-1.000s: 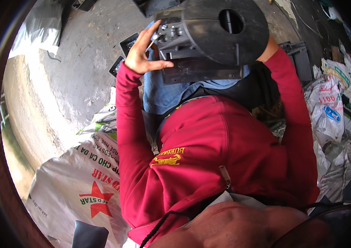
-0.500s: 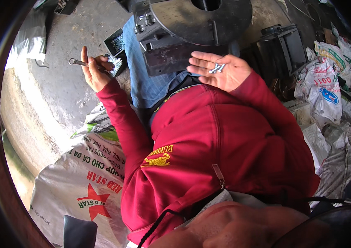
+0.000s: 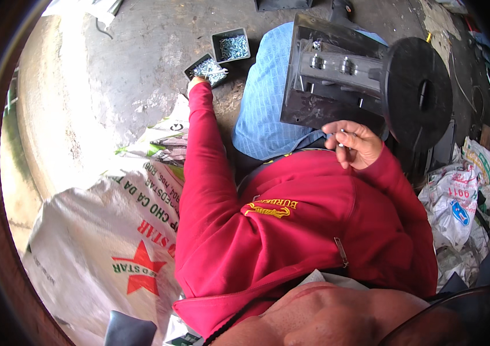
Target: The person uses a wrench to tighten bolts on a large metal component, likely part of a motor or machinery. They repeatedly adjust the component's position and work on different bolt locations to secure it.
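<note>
My left hand reaches down at a small black box of shiny screws, most of its fingers out of sight. A silver wrench juts from it over the screws. In front of my belly, my right hand curls its fingers around a few small screws, only partly visible. Just beyond it, a black machine part rests across my lap, with a flat plate, a bracket with bolts, and a round black disc standing on edge at its right end.
Touching the first box, a second black box holds more screws. A blue cloth covers my leg under the part. A large white sack lies at my left, with crumpled sacks at right. Another black part sits at the far edge.
My left hand has gone from mid-air to the screw box with the wrench. My right hand has turned and curled its fingers around the screws. The view has shifted; the machine part appears tipped up.
</note>
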`<state>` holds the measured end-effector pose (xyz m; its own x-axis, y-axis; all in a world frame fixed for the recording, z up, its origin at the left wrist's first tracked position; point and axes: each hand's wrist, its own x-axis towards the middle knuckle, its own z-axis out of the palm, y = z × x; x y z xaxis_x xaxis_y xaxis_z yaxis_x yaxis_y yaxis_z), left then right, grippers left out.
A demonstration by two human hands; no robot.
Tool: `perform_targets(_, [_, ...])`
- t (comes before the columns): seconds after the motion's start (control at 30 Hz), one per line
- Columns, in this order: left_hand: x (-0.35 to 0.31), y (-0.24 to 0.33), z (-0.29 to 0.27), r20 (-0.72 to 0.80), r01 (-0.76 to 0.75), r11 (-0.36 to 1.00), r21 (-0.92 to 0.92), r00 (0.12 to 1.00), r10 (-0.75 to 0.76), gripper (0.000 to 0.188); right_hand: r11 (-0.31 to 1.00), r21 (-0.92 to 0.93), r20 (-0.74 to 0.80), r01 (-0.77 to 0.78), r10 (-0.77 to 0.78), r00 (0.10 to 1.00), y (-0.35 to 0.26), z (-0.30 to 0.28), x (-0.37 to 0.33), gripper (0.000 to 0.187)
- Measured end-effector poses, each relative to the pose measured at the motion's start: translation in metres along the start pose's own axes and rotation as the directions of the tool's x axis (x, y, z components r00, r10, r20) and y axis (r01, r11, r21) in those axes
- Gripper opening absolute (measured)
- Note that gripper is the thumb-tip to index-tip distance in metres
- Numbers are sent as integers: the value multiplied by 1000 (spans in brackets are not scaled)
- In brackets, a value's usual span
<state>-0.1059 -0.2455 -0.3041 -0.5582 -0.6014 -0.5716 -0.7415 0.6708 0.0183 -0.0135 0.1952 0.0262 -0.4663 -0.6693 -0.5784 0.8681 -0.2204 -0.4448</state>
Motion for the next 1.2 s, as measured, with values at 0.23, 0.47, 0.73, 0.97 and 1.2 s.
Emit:
perform_targets(0.23, [57,13,60,40,-41,991,128,999,36,49,997,-61,-232,53,-66,970,-10,20,-7,37])
perform_targets(0.47, [103,-20,74,48,-97,984,148,995,91,70,997,-46,-190,62,-69,979,-8,9,-5,21])
perform_targets(0.73, [36,-26,16,-294,-7,921,-389,949,-117,41,992,118,-258,53,-21,966,-5,20,5,26])
perform_targets(0.97, [-258,64,-152,-532,-487,-248,-837,624,572,7,988,86,-301,128,-97,949,5,22,24,21])
perform_targets(1.2, [-369,61,-137,-390,-855,-83,-512,146,909,28,971,201,-212,128,-84,974,23,17,38,13])
